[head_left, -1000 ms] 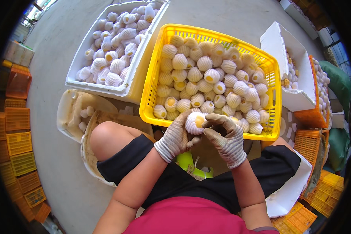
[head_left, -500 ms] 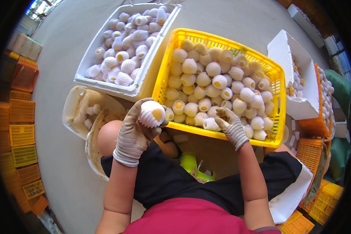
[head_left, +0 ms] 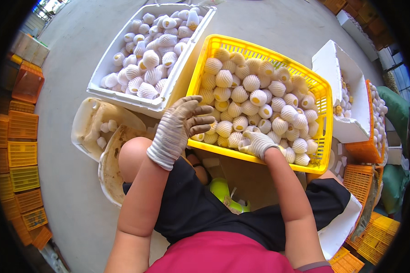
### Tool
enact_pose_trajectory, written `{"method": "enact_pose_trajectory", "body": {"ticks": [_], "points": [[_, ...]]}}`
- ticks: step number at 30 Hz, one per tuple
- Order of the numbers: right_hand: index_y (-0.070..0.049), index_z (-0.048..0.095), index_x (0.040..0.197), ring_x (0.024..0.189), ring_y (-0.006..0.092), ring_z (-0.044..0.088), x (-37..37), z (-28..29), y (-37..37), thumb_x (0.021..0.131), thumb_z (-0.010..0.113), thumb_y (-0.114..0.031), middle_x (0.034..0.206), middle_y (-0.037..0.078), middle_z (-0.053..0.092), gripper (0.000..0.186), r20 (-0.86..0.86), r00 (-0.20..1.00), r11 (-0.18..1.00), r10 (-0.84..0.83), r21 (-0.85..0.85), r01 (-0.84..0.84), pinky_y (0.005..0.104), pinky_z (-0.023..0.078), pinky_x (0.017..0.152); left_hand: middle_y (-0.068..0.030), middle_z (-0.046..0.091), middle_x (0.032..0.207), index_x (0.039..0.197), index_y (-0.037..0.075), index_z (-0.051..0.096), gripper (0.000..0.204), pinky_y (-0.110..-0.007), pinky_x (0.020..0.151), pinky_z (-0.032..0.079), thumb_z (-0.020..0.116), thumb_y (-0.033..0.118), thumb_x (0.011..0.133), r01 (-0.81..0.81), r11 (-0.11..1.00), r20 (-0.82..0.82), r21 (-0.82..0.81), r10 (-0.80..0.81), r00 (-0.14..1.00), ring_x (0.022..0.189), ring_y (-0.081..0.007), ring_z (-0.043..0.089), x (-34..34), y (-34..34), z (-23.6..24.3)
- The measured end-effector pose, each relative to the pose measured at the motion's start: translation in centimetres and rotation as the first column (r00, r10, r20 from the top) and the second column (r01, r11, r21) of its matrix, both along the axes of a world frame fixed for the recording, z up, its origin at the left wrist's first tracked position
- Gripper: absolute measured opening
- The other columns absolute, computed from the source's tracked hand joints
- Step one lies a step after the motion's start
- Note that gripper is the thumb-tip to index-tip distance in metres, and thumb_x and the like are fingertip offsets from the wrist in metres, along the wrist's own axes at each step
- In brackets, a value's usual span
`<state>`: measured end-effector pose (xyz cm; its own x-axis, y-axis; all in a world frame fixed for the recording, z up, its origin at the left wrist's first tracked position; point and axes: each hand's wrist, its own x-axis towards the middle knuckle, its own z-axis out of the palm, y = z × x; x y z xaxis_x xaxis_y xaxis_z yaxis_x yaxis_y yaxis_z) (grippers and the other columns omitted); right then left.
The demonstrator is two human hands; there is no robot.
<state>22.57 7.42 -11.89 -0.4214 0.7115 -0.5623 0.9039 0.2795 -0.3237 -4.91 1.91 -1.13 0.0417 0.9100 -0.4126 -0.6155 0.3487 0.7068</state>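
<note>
With my left hand (head_left: 180, 123) spread empty at the left edge of the yellow basket (head_left: 223, 151), my right hand (head_left: 258, 143) lies nearer, touching foam-netted fruits (head_left: 240, 123) inside the near rim, whether gripping I cannot tell.

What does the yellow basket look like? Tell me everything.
The yellow basket looks plastic: rectangular, with rounded corners, a smooth rim and slotted walls. It sits open side up in front of the person's knees, slanted in the picture, a white foam box close on its left. Many round pieces in white foam nets, some showing yellow, lie heaped in it. The right hand reaches over its near rim; the left hand is at its left edge, contact unclear.
</note>
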Motion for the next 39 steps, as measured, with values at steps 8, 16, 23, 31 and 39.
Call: {"method": "enact_pose_trajectory", "body": {"ticks": [8, 16, 23, 31, 39], "points": [[-0.005, 0.063, 0.117, 0.105, 0.0336, 0.062, -0.9, -1.2, 0.0, 0.074, 0.076, -0.03, 0.119, 0.021, 0.06, 0.051, -0.023, 0.996, 0.992, -0.088, 0.094, 0.089, 0.0373, 0.051, 0.094, -0.014, 0.067, 0.107, 0.124, 0.005, 0.053, 0.034, -0.031, 0.076, 0.058, 0.06, 0.025, 0.097, 0.132, 0.99, -0.057, -0.043, -0.134, 0.989, 0.089, -0.0222, 0.07, 1.4, 0.5, -1.7], [-0.019, 0.057, 0.11, 0.089, 0.017, 0.066, 1.8, 3.4, -2.1, 0.091, 0.067, -0.033, 0.1, 0.001, 0.064, 0.026, -0.379, -0.133, 0.324, -0.916, -0.892, 0.315, 0.0247, 0.051, 0.054, -0.0067, 0.065, 0.106, 0.12, 0.006, 0.055, 0.032, -0.032, 0.077, 0.058, 0.065, 0.024, 0.095, 0.186, 0.975, -0.207, -0.123, -0.208, 0.956, 0.086, -0.0179, 0.067, 3.2, -0.4, -2.5], [-0.009, 0.058, 0.113, 0.069, 0.014, 0.065, 0.2, 5.8, -3.7, 0.094, 0.046, -0.066, 0.089, 0.004, 0.068, 0.061, -0.368, -0.096, 0.367, -0.925, -0.93, 0.031, 0.022, 0.04, 0.042, -0.0077, 0.057, 0.121, 0.134, 0.011, 0.056, 0.051, -0.028, 0.086, 0.052, 0.073, 0.013, 0.086, 0.445, 0.848, -0.674, 0.288, -0.151, 0.723, 0.106, -0.0152, 0.058, 7.1, -1.1, -2.4], [-0.01, 0.06, 0.105, 0.048, 0.0094, 0.052, -1.7, 6.2, -5.0, 0.09, 0.026, -0.081, 0.077, 0.0, 0.063, 0.08, -0.309, 0.024, 0.308, -0.951, -0.932, 0.194, 0.0206, 0.032, 0.036, -0.0085, 0.062, 0.094, 0.111, 0.006, 0.065, 0.035, -0.031, 0.071, 0.051, 0.077, 0.018, 0.08, 0.599, 0.77, -0.925, 0.221, -0.03, 0.38, 0.081, -0.0193, 0.062, 7.6, -1.5, -3.0], [-0.005, 0.044, 0.139, 0.08, 0.0098, 0.061, -3.8, 6.8, -7.1, 0.089, 0.065, -0.054, 0.102, 0.005, 0.063, 0.073, -0.694, -0.103, 0.615, -0.713, -0.688, 0.385, 0.0201, 0.049, 0.055, -0.0091, 0.061, 0.068, 0.089, 0.002, 0.066, 0.017, -0.033, 0.059, 0.048, 0.067, 0.019, 0.09, 0.45, 0.842, -0.867, 0.297, 0.04, 0.498, 0.061, -0.0194, 0.059, 7.6, -1.3, -5.1]]}}
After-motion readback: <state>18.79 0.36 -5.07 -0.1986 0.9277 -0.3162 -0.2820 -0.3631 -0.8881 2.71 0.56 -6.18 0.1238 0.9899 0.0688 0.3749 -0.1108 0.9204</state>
